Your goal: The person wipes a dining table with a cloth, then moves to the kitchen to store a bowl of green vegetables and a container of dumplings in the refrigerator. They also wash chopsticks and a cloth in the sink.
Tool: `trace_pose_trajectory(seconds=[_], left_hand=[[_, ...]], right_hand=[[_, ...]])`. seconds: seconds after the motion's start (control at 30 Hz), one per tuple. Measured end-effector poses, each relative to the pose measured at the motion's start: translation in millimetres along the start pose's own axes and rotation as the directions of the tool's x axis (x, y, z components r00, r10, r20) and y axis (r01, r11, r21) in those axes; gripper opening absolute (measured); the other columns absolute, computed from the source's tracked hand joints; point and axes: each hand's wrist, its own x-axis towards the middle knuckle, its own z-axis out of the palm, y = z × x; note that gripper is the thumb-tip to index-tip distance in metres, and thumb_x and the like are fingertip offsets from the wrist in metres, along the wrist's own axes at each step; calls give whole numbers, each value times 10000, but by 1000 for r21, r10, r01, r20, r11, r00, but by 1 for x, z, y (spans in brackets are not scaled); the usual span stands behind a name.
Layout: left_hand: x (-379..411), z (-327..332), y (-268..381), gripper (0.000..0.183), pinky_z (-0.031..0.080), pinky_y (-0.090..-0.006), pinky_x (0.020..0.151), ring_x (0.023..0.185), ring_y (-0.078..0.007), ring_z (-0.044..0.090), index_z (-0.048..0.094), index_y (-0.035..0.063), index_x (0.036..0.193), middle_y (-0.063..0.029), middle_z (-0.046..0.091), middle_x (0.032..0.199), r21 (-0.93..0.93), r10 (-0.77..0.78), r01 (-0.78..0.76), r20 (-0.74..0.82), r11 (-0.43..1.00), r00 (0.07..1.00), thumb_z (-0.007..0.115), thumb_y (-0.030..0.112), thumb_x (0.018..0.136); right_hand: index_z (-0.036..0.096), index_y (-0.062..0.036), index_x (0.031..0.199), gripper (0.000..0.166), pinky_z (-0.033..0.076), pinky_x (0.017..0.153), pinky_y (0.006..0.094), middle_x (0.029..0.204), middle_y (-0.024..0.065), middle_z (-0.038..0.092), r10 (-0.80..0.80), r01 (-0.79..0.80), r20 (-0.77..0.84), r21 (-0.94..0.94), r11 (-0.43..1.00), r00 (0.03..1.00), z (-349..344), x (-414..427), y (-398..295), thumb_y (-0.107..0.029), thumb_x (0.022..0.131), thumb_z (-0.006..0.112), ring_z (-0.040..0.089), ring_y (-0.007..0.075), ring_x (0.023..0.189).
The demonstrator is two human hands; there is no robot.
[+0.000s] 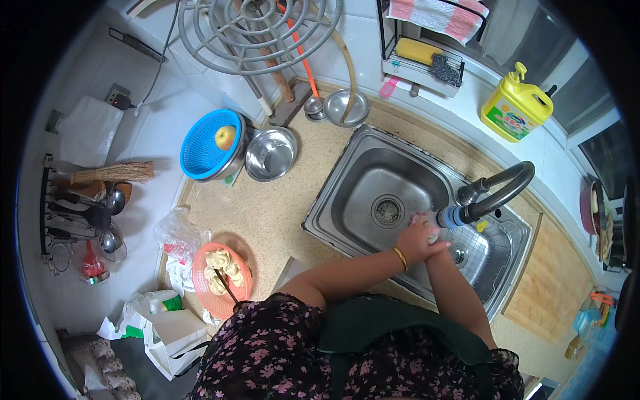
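Observation:
My left hand [416,241], with a gold bangle [400,259] at its wrist, is pressed together with my right hand [434,246] below the faucet [452,217]. They overlap above the divider of the stainless steel double sink [345,200]. Something whitish, perhaps foam or water, shows at the fingers; whether they hold a thing is hidden. The drain strainer [388,210] of the larger basin lies just left of them. A wire rack [492,255] sits in the smaller basin on the right.
Left on the counter stand a blue colander [192,150] with an apple [225,137], a steel bowl [271,154], and a coral basket [202,290] of pale dough-like pieces [220,265]. A wooden board [550,280] lies right. A yellow detergent bottle [515,107] stands on the sill.

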Motion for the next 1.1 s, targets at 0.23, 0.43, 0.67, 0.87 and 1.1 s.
trace_pose_trajectory(seconds=[0.23,0.43,0.67,0.87,1.1], left_hand=[[12,23,-59,262,548,-482,727,769,-431,675,740,91,835,-193,680,735,101,-224,205,236,973,946,713,352,824],[30,15,-82,518,537,-482,762,831,-419,684,734,16,933,-233,709,942,-124,-509,528,155,840,847,480,464,986],[3,-30,-90,404,537,-358,790,903,-253,712,700,14,1008,-154,723,910,-209,-213,306,373,929,903,510,370,1013],[-9,-190,-182,269,498,-310,547,698,-149,575,552,138,1102,-40,588,849,-827,-881,330,-366,456,300,641,351,963],[-11,-292,-275,314,637,-395,594,732,-248,676,586,-37,1082,-155,667,901,-977,-987,148,-151,156,46,616,260,985]], right_hand=[[621,-125,1134,298,522,885,423,1117,79,661,-123,76,-438,-124,989,891,3,7,24,-320,1028,423,622,232,1081],[636,-121,1100,310,526,796,392,1017,51,683,-73,24,-416,-121,992,907,-10,-1,10,-353,1023,444,651,228,919],[647,-88,1099,242,522,720,269,978,46,691,59,-63,-92,-43,997,994,-17,-6,13,-293,1009,557,644,155,809],[575,-4,1283,410,534,904,440,1159,126,684,-18,14,-33,-111,994,999,7,-17,1,-290,1021,441,666,238,962],[513,25,1351,482,497,992,567,1272,198,636,7,-8,-63,-18,1000,998,21,-49,-10,-219,951,396,636,351,1123]])
